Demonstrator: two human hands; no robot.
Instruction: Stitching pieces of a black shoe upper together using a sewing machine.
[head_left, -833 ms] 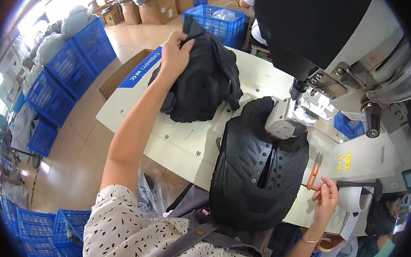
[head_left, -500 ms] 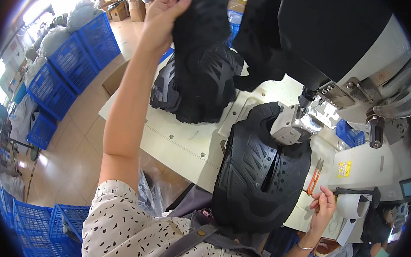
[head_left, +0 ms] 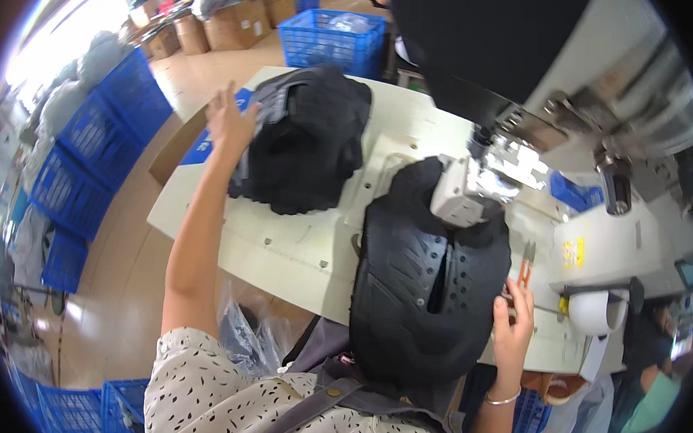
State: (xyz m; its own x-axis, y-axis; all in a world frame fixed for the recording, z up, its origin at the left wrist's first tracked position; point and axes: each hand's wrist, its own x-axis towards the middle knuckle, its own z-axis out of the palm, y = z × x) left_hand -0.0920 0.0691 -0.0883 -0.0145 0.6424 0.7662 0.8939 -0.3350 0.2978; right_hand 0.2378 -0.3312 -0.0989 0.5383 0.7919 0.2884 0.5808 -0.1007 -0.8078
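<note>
A black shoe upper (head_left: 406, 276) with lace holes and a long slit lies under the head of an industrial sewing machine (head_left: 462, 200). Its near end hangs over the table's front edge towards me. To its left, a pile of black shoe uppers (head_left: 307, 150) rests on the table. My left hand (head_left: 231, 124) is beside the pile's left side, fingers spread, holding nothing. By the right edge of the upper at the machine is my right hand (head_left: 513, 322), its fingers apart and loosely bent; I cannot tell whether they touch it.
Orange-handled thread snips (head_left: 526, 263) lie on the white table (head_left: 281, 248) right of the upper. A small blue tray (head_left: 576, 191) stands behind the machine head. Blue crates (head_left: 96, 153) line the floor at left, and another blue crate (head_left: 333, 45) is beyond the table.
My left hand has let go of a black upper piece it held up, now down at the pile. My right hand has moved left to the upper's edge. The view has shifted.
</note>
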